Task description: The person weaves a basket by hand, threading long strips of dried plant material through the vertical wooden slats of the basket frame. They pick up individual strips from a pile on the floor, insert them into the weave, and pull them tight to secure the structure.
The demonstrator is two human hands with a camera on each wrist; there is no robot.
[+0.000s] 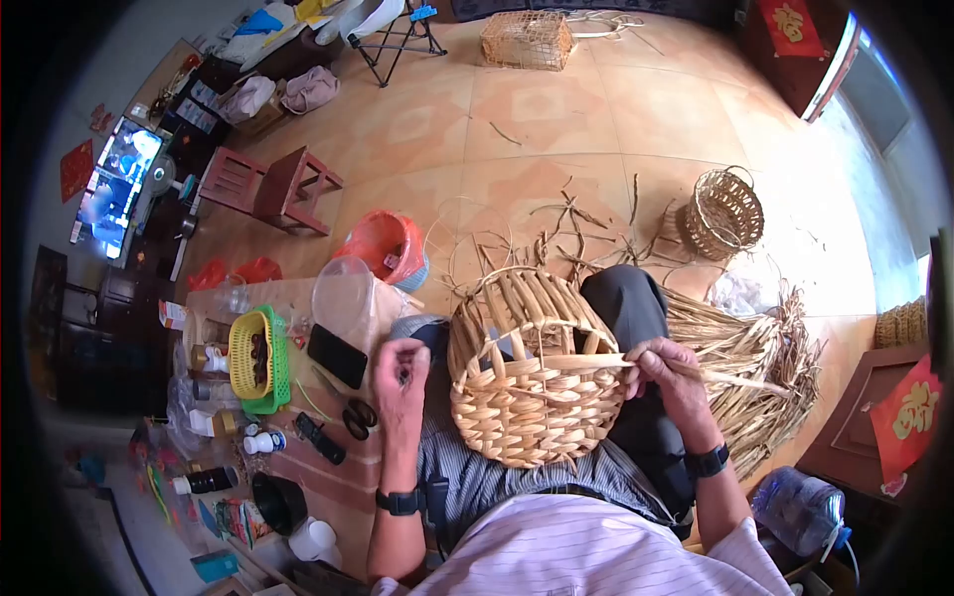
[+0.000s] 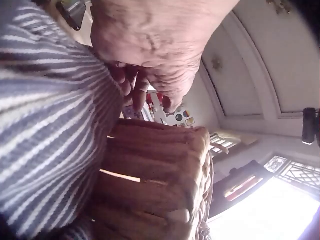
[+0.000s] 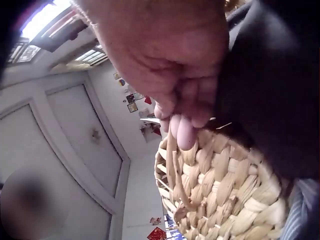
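Observation:
A partly woven basket (image 1: 537, 397) of pale, flat plant strips sits tilted in the person's lap, with open upright stakes toward its far side. The right hand (image 1: 664, 370) pinches a long weaving strip (image 1: 586, 362) between thumb and fingers at the basket's right edge. One end of this strip runs across the woven wall, and its tail reaches out to the right. In the right wrist view, the fingertips (image 3: 186, 134) press close to the weave (image 3: 225, 185). Left of the basket, the left hand (image 1: 402, 370) hangs loosely curled above the thigh, apart from the wall and holding nothing visible.
A bundle of dried strips (image 1: 745, 368) lies on the floor at the right, below a small finished basket (image 1: 725, 214). On the low table at the left are scissors (image 1: 356, 412), a phone (image 1: 338, 356) and a yellow-green basket (image 1: 260, 360). A water jug (image 1: 800, 509) stands lower right.

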